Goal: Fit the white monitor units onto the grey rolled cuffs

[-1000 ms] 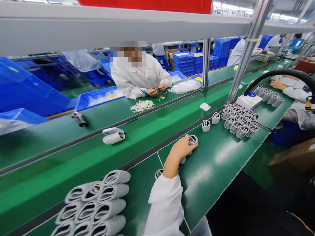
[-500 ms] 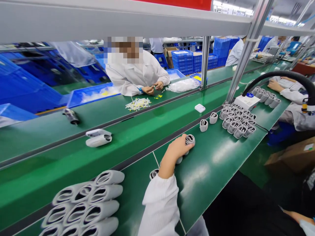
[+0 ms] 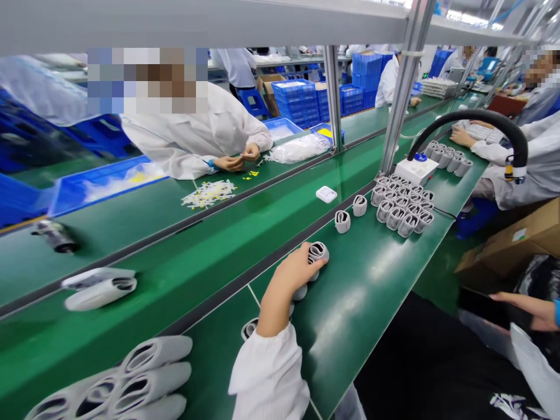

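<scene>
My left hand reaches out over the green bench with its fingers curled round an upright grey oval sleeve. A second grey sleeve lies under the palm, and a third stands beside my wrist. My right hand hangs low at the right edge, off the bench, fingers stretched out flat with nothing in them. Two more single sleeves stand further along the bench.
A cluster of upright grey sleeves stands by a white box under a black hose. Long grey sleeves lie stacked at bottom left. A white device rides the belt. Co-workers in white coats sit opposite and to the right.
The view has swung right and the white device on the belt has drifted left. My left hand stays on the same sleeve. My right hand has come into view at the right edge.
</scene>
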A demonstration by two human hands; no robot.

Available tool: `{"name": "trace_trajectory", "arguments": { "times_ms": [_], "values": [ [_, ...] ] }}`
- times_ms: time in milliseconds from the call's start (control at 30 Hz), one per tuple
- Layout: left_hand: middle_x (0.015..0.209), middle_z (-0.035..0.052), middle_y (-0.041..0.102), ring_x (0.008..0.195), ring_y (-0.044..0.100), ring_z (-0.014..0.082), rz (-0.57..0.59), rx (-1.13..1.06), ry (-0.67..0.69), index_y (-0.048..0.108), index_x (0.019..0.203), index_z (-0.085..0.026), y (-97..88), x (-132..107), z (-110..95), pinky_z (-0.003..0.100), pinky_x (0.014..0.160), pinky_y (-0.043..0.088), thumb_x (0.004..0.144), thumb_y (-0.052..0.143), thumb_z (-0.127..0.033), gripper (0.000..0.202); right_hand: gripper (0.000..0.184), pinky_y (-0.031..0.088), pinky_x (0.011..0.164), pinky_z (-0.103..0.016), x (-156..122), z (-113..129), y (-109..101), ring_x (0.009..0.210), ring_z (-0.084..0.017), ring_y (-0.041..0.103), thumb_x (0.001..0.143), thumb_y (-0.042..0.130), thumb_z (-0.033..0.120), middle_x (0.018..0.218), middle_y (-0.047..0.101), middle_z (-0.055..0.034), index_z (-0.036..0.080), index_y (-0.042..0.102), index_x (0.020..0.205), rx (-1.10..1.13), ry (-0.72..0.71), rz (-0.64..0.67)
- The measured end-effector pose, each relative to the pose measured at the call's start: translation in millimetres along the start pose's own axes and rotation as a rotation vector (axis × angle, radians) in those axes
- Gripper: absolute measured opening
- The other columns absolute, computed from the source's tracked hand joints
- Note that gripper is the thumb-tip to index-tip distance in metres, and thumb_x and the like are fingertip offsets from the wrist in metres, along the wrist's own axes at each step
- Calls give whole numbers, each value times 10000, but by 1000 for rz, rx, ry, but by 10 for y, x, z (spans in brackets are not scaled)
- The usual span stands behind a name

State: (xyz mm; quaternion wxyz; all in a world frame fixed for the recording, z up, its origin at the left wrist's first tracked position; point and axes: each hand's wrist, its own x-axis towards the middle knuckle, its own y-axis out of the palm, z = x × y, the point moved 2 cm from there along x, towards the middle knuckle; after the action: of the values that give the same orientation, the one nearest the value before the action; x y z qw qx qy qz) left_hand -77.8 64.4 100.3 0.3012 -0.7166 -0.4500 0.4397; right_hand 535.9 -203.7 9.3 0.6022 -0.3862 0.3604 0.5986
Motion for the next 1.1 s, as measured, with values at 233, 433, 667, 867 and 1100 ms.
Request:
{"name": "trace_trajectory", "arguments": {
  "times_ms": [233,433,667,867,1100],
  "values": [
    [1384,175,771,1246,724,396,8,40,-20,612,1287,-252,-9,29,5,483,1019,559,999,611,-603,454,363,646,732,-347,585,391,815,796,-277,790,1002,616,563,953,800,-184,212,695,950,318,-12,169],
    [1299,163,795,1190,751,389,19,60,-24,601,1269,-267,-30,19,2,479,978,576,1007,589,-622,442,465,668,723,-341,674,353,975,814,-263,785,1052,623,584,1104,808,-239,137,708,1149,374,98,158],
    [1300,148,798,1196,753,376,7,43,-29,594,1274,-282,-29,18,2,476,997,582,998,615,-617,434,478,658,745,-353,720,341,949,839,-253,799,1125,521,554,1176,812,-237,126,721,1199,426,70,177],
    [1299,155,795,1188,757,374,17,74,-10,576,1229,-271,-15,16,10,461,975,583,1013,591,-618,408,473,675,731,-375,762,340,950,861,-274,820,1119,556,541,1219,819,-222,140,681,1336,471,126,177],
    [1263,149,805,1141,776,361,-8,81,-3,601,1223,-263,-18,17,11,423,909,593,998,618,-616,419,525,675,685,-347,799,389,1017,858,-272,821,1116,572,521,1215,816,-237,113,650,1437,435,92,157]
  ]
}}
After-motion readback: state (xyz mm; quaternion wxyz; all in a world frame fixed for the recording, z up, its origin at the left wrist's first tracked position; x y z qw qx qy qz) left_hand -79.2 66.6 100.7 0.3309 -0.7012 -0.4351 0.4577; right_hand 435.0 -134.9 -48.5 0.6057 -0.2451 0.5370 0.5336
